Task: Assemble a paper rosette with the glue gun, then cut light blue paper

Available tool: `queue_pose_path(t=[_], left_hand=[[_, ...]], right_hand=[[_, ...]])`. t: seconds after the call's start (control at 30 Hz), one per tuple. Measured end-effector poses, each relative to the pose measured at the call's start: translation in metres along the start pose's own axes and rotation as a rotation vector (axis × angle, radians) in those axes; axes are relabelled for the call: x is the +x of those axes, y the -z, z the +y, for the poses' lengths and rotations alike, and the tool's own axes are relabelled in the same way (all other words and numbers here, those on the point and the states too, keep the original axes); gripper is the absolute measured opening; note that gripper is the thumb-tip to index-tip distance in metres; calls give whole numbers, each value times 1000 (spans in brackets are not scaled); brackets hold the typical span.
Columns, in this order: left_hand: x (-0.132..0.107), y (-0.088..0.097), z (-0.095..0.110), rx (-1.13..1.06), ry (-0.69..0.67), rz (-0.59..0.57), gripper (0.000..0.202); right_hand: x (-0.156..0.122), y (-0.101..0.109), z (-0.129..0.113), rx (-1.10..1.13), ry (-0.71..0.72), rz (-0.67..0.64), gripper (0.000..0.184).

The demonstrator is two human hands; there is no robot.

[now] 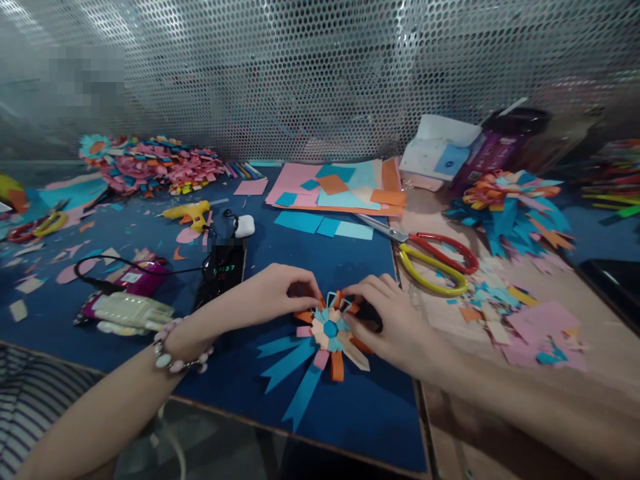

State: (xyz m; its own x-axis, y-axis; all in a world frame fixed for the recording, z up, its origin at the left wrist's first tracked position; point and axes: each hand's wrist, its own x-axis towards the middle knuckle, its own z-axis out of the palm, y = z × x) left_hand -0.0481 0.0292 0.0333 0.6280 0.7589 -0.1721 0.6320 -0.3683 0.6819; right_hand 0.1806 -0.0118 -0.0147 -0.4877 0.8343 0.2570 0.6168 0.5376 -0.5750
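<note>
Faces a perforated metal screen (300, 80) behind a blue tabletop (360, 413), with paper sheets (290, 183) piled at the back and red-and-yellow scissors (417, 238) lying open to the right; works on a paper flower (331, 330) near the front edge; touches its upper right with the thumb and forefinger of the right hand (395, 320), set narrowly apart, cannot tell how firmly; nips its upper left edge between fingertips of the left hand (275, 290)

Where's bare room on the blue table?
Two patches: behind the left hand, bordered by the white case, paper strips and large scissors; and the front right corner, between the paper rosette and the edges. Crowded: left, with glue gun, phone and scraps; beyond right, brown board with cuttings.
</note>
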Motion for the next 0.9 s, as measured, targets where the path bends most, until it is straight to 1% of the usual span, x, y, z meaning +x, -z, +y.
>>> queue_pose_path(t=[0.17, 0.33, 0.47, 0.53, 0.57, 0.63, 0.67, 0.73, 0.8, 0.9], left_hand=[[0, 0, 1, 32, 26, 23, 23], [0, 1, 3, 51, 58, 33, 24], [-1, 2, 2, 64, 77, 62, 26], [-2, 1, 0, 84, 92, 90, 26], [-2, 1, -1, 96, 96, 105, 25], [-2, -1, -2, 120, 97, 122, 25], [-2, -1, -2, 127, 95, 127, 26], [-2, -2, 0, 107, 100, 125, 27], [-2, -3, 3, 40, 119, 89, 27], [-3, -2, 8, -55, 156, -17, 27]], right_hand=[[0, 3, -3, 12, -40, -28, 22], [-1, 0, 3, 82, -76, 25, 25], [-2, 0, 6, 173, -195, 58, 26], [-3, 1, 6, 205, -231, 74, 26], [-4, 2, 5, 214, -232, 83, 26], [-5, 2, 3, 187, -191, 98, 29], [-6, 2, 1, 147, -155, 99, 34], [-7, 1, -3, 40, -87, 96, 50], [-8, 0, -6, -35, -62, 90, 59], [-8, 0, -7, -22, -79, 67, 57]])
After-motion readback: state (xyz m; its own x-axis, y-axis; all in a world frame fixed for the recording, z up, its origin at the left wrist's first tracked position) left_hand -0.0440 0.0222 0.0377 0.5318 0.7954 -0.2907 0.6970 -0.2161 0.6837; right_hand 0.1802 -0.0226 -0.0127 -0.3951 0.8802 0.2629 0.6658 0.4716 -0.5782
